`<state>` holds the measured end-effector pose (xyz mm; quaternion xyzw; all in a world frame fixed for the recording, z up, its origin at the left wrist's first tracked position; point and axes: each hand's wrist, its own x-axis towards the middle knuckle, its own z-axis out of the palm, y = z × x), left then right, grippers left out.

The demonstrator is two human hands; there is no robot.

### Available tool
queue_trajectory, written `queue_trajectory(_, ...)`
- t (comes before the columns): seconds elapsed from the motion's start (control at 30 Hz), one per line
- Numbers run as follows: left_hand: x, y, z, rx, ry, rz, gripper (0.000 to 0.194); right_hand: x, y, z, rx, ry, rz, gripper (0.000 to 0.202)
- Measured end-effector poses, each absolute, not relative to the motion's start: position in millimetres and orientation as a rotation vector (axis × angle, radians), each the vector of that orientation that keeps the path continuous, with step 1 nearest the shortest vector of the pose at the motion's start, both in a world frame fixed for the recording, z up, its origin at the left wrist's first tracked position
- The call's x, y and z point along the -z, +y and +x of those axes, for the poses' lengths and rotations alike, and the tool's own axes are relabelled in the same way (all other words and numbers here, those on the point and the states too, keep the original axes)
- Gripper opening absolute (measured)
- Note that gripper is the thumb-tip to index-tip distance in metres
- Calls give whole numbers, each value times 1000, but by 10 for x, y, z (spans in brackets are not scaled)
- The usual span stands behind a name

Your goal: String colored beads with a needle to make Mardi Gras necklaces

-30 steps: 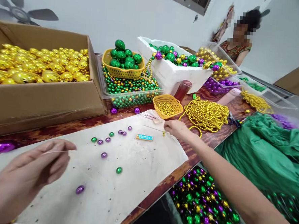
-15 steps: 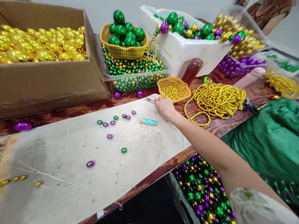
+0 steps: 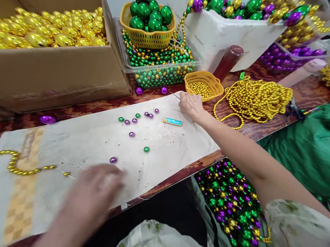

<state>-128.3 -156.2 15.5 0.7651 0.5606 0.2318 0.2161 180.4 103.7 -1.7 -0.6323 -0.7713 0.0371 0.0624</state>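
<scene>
My right hand (image 3: 191,105) rests at the far end of the white sheet (image 3: 91,141), just in front of a small yellow basket (image 3: 203,86) of gold beads. Its fingers are closed on a slim two-pointed tool that looks like small scissors (image 3: 176,96), mostly covered by the hand. Motion smears my left hand (image 3: 96,188) over the sheet's near edge, so its fingers are unclear. Left of it lies a gold bead strand (image 3: 25,170), with a loose gold bead (image 3: 66,174) on pale thread. Purple beads (image 3: 132,134) and green beads (image 3: 146,149) lie scattered between the hands.
A blue-labelled stick (image 3: 172,121) lies on the sheet. Behind stand a carton (image 3: 59,72) of gold ornaments, a clear tub (image 3: 168,71) of beads and a white foam box (image 3: 203,40). Piled gold strands (image 3: 259,94) and a dark red bottle (image 3: 228,62) are at right.
My left hand has come in from the left edge to the sheet's near middle. The view has shifted; my right hand stays by the small basket.
</scene>
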Motion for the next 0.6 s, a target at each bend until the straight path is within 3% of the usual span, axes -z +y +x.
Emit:
queue_trajectory(0.1, 131, -1822, -541, -427, 1112, 2334, 30, -82, 899, 1915, -205, -2208, -1875, 24)
queue_trajectory(0.2, 326, -2009, 49, -228, 1029, 2187, 36, -203, 634, 2113, -350, -2117, -1792, 26)
queue_trajectory(0.37, 587, -1890, 644, 35, 1178, 1977, 64, -354, -137, 2610, -1163, -1466, -1299, 28)
queue_trajectory(0.6, 950, -1555, 1135, -211, 1124, 1684, 77, -220, -1245, 3277, -1343, -1006, -1289, 8)
